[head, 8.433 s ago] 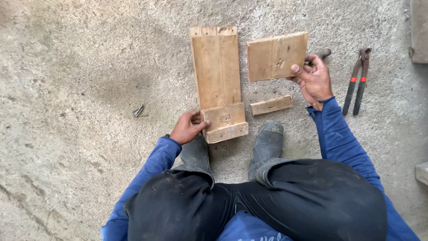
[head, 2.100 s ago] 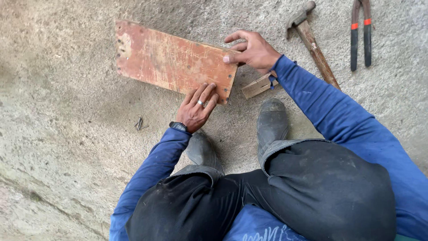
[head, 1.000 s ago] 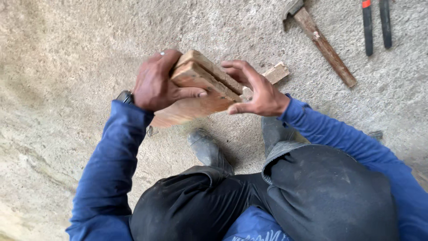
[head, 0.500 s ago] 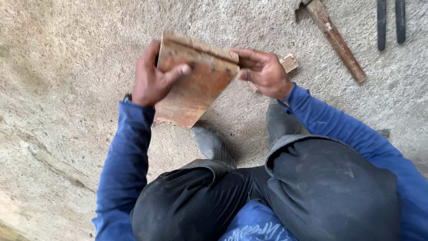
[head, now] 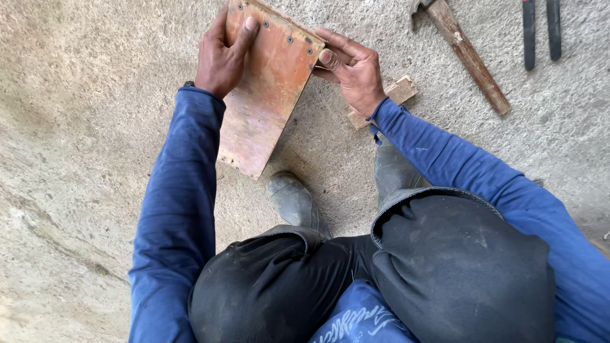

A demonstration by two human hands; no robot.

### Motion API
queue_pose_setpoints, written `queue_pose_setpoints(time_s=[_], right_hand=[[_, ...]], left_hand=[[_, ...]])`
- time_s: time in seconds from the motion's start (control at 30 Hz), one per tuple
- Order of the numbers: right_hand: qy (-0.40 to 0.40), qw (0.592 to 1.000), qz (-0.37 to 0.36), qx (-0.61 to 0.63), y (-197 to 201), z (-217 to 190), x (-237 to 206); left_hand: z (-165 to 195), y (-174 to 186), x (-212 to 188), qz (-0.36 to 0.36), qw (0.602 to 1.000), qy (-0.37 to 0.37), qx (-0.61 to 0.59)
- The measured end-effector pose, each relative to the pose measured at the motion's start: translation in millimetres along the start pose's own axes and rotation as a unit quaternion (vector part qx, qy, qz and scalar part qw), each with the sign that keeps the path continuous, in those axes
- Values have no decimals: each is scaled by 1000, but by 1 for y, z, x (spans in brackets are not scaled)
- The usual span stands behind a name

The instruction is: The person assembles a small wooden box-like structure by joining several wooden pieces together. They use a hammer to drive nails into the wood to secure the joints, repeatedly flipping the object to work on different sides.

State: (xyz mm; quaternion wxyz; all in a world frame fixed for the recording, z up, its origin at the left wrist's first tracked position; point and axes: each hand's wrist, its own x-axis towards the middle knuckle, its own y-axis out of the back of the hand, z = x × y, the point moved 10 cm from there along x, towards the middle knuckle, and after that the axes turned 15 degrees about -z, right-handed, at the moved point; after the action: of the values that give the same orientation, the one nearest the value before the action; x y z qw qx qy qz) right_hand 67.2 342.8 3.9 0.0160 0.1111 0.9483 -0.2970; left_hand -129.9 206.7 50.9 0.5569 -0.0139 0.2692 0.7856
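Two hands, left hand and right hand, on board, top edge cut off.

Soft, even daylight fills the scene, bright without glare. The wooden board throws only a faint, diffuse shadow on the concrete floor just below its lower edge. Focus is sharp around the board, with no motion blur.

left hand grips reddish wooden board at left edge | right hand holds right corner | nail heads along top | wood block on concrete floor | hammer, pincers beyond
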Motion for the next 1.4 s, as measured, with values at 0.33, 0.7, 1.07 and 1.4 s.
queue_pose_setpoints(time_s=[0.33, 0.7, 1.07, 1.4], right_hand=[[19, 999, 0, -40, 3, 3, 2], [54, 996, -25, -64, -10, -10, -17], [0, 984, -58, -170, -30, -48, -30], [-36, 990, -124, -60, -30, -62, -45]], left_hand=[[-3, 1, -1, 9, 999, -20, -46], [14, 1, -26, 24, 997, -51, -61], [22, 4, -28, -73, 997, -15, 4], [46, -1, -38, -149, 983, -97, -45]])
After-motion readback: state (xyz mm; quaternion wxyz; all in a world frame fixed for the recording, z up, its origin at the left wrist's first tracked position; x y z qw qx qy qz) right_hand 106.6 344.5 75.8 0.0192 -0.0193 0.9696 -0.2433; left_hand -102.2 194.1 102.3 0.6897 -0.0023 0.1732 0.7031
